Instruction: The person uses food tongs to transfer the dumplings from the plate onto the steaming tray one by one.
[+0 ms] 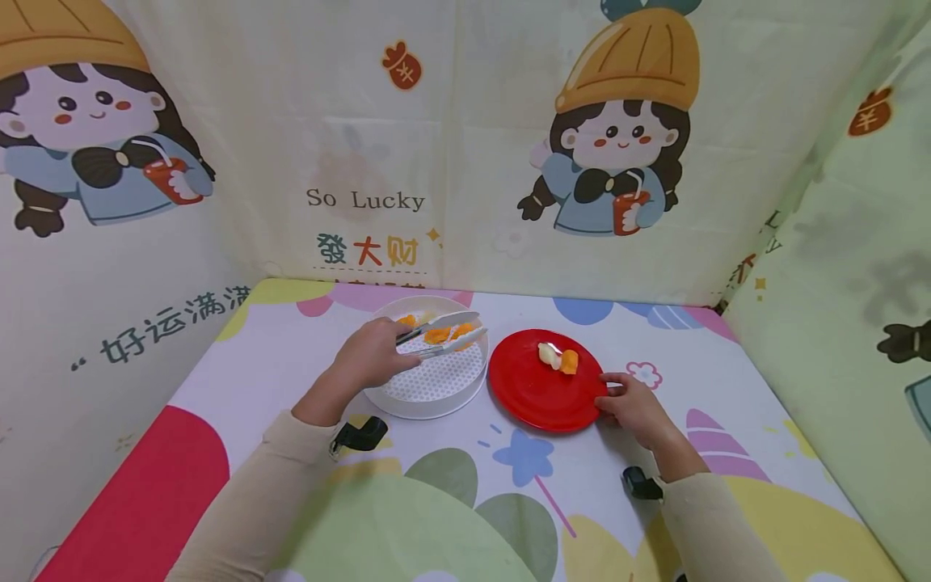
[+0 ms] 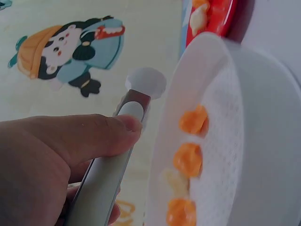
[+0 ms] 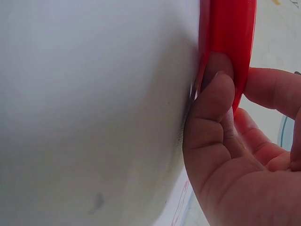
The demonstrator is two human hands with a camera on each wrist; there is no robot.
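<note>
My left hand (image 1: 372, 353) grips a pair of metal tongs (image 1: 447, 321), thumb laid along one arm. The tongs reach over a round white steamer basket (image 1: 436, 410) with a perforated base; their tips stand apart. Inside the basket lie several small orange dumplings (image 2: 188, 160) and a pale one (image 2: 177, 182). To its right is a red plate (image 1: 531, 400) carrying a white dumpling (image 1: 549, 356) and an orange dumpling (image 1: 570, 362). My right hand (image 1: 640, 411) pinches the plate's right rim between thumb and fingers. Whether the tongs touch any dumpling cannot be told.
A table with a colourful printed cloth (image 1: 451, 485) carries the basket and plate, which stand close side by side. Cream curtains (image 1: 480, 162) with cartoon prints enclose the back and both sides. Black camera mounts (image 1: 361, 435) sit at both wrists.
</note>
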